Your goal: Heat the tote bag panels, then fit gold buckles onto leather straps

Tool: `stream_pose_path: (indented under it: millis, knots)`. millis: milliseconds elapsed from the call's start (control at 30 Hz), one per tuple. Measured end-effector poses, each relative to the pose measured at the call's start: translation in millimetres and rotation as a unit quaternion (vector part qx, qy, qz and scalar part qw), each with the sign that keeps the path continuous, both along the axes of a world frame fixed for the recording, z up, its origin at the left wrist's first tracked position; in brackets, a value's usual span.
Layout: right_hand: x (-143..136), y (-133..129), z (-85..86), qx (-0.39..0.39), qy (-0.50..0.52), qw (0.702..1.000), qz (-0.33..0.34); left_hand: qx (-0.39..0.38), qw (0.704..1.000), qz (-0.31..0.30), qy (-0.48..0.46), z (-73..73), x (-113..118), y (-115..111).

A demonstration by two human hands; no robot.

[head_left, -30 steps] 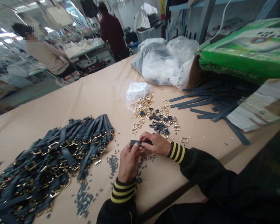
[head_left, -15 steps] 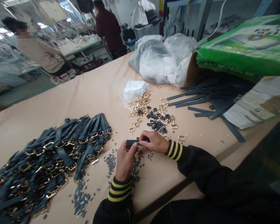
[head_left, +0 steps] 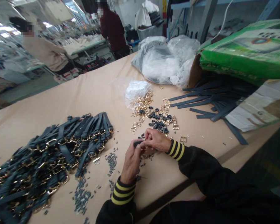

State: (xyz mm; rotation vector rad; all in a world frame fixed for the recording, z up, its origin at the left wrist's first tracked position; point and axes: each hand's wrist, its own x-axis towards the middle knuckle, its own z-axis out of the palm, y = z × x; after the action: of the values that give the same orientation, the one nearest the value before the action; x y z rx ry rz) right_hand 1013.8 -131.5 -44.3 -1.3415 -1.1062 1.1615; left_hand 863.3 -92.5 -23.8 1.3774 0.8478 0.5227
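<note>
My left hand (head_left: pixel 132 158) is closed on a short dark strap (head_left: pixel 137 143), whose end shows between thumb and fingers. Against it, my right hand (head_left: pixel 156 140) is closed too, its fingertips pinching at the strap's other end; what exactly they grip there is hidden. Just beyond my hands lie dark strap loops (head_left: pixel 159 126) and gold buckles (head_left: pixel 142 105) in a loose heap. Small dark offcuts (head_left: pixel 111 162) are scattered beside and under my left hand.
A big pile of dark straps with gold buckles (head_left: pixel 60 149) covers the table's left side. Long dark strips (head_left: pixel 196 101) spill from a green-topped carton (head_left: pixel 245 53) at right. Plastic bags (head_left: pixel 163 62) stand at the back. Two people (head_left: pixel 43 51) work beyond the table.
My hands have drawn closer together and the strap has turned, so less of it shows. The whole view has shifted slightly.
</note>
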Motion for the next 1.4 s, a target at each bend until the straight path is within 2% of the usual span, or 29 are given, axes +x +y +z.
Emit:
stream_pose_path:
  millis: [133, 233, 333, 467, 567, 733, 900, 1033, 1133, 1267, 1333, 1400]
  knots:
    - [1.4, 0.4, -1.8, 0.021, -0.027, 0.999, 0.012, -0.158, 0.983, 0.009, -0.097, 5.0, -5.3, 3.9]
    - [1.0, -0.7, -1.3, 0.057, -0.04, 0.996, 0.048, -0.242, 0.966, -0.009, -0.088, 4.1, -10.7, 8.7]
    - [-0.8, -2.2, 0.1, 0.054, -0.047, 0.995, 0.074, -0.277, 0.956, -0.044, -0.09, 0.3, -13.3, 9.4]
    - [-1.3, -2.7, 2.4, 0.011, -0.033, 0.994, 0.103, -0.304, 0.941, -0.074, -0.125, -3.9, -14.8, 9.0]
    - [1.9, -1.9, 5.2, -0.015, -0.01, 0.988, 0.153, -0.291, 0.946, -0.074, -0.126, -4.4, -15.8, 10.3]
    - [8.9, -2.1, 14.0, -0.05, -0.006, 0.973, 0.225, -0.198, 0.975, -0.015, -0.101, -10.1, -14.0, 10.4]
    - [10.0, -3.1, 19.3, -0.062, 0.037, 0.97, 0.231, -0.085, 0.995, 0.012, -0.052, -17.0, -12.1, 10.0]
    - [9.6, -2.8, 13.9, -0.072, 0.078, 0.971, 0.215, -0.064, 0.998, -0.004, -0.029, -15.0, -13.7, 13.5]
    - [6.8, -3.6, 10.2, -0.071, 0.011, 0.977, 0.201, -0.077, 0.996, -0.05, -0.012, -13.8, -15.8, 19.0]
    - [2.8, -4.6, 15.3, -0.043, -0.162, 0.968, 0.186, -0.079, 0.988, -0.134, 0.025, -15.0, -18.1, 25.4]
    - [3.8, -1.2, 20.9, -0.036, -0.218, 0.957, 0.189, -0.074, 0.987, -0.141, 0.027, -15.9, -19.1, 26.6]
    - [6.5, 6.7, 26.1, -0.018, -0.274, 0.947, 0.168, -0.075, 0.989, -0.122, 0.023, -16.3, -20.5, 27.0]
